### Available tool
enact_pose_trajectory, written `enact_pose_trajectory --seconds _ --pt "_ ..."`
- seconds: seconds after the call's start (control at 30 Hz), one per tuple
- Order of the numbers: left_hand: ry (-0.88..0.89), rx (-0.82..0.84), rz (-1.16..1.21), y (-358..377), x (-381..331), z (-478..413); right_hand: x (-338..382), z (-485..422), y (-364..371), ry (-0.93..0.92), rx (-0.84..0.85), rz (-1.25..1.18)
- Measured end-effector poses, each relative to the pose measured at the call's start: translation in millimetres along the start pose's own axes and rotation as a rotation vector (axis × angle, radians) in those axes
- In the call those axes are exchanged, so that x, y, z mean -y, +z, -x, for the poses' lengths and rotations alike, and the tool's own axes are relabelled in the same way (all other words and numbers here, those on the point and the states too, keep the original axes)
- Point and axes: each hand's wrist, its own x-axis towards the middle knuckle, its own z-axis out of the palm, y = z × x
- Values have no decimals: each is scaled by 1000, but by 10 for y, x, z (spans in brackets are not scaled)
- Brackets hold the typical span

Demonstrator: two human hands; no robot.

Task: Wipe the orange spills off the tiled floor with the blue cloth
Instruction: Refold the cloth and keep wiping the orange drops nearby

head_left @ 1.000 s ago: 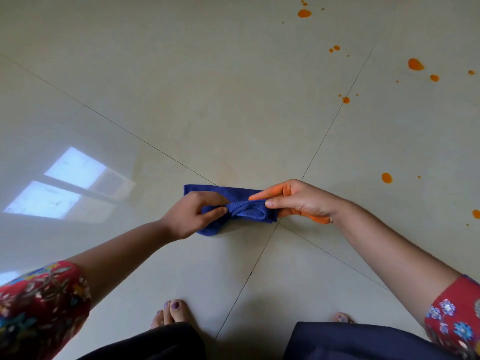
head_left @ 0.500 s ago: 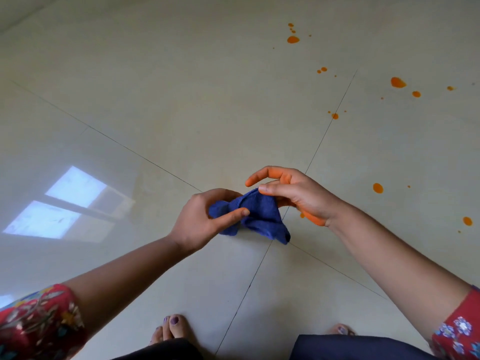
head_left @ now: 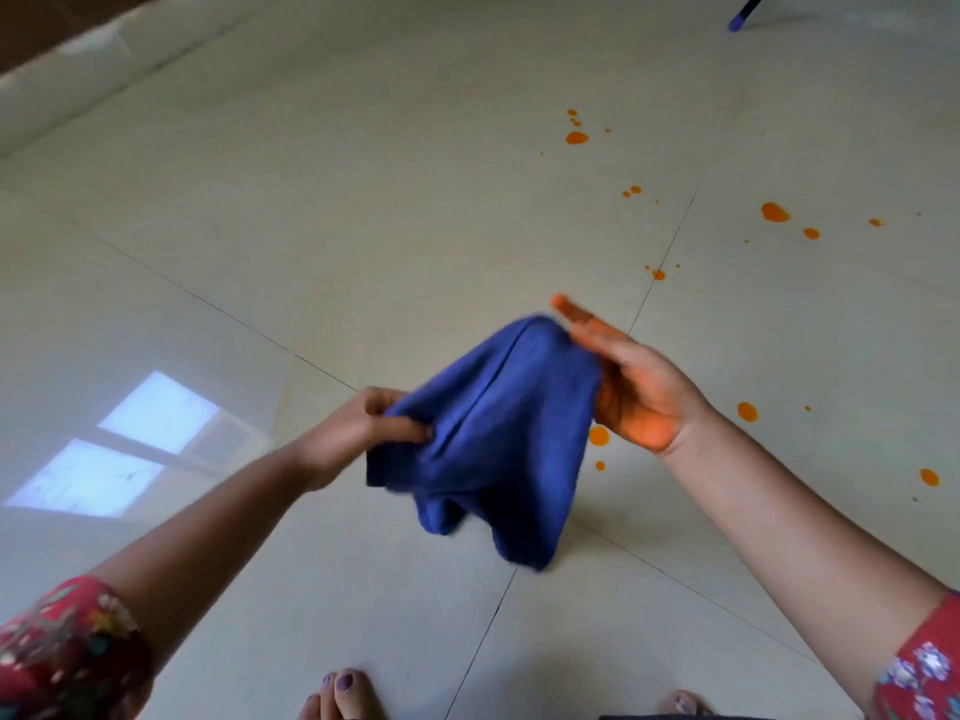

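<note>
No readable writing anywhere. At far left, window reflection (head_left: 130, 444) on glossy tiled floor (head_left: 363, 226). Left hand (head_left: 358, 433), fingers pinched shut on left edge of blue cloth (head_left: 498, 439). Cloth held up off the floor between both hands, hanging loose, blurred. Right hand (head_left: 631, 387) flat and open, fingers straight, palm stained orange, pressed against cloth's right side. Orange spills (head_left: 774, 213) scattered on tiles to the right, well apart from cloth; one drop (head_left: 599, 436) just below right palm. Bare toes at bottom edge.
</note>
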Motion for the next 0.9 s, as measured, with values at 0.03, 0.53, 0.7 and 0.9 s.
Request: enact_pose_trajectory --seconds 0.03,0.53,0.7,0.9 --pt "-17 23 222 -25 -93 12 -27 -44 -71 25 -59 -98" --pt "-337 -595 277 96 240 -185 -550 -79 -189 -43 -382 468" --pt "-108 -465 197 -3 -103 -142 -318 -160 -58 -161 -329 556" --pt "217 -362 171 -180 -443 -114 26 -259 -2 -236 -125 411"
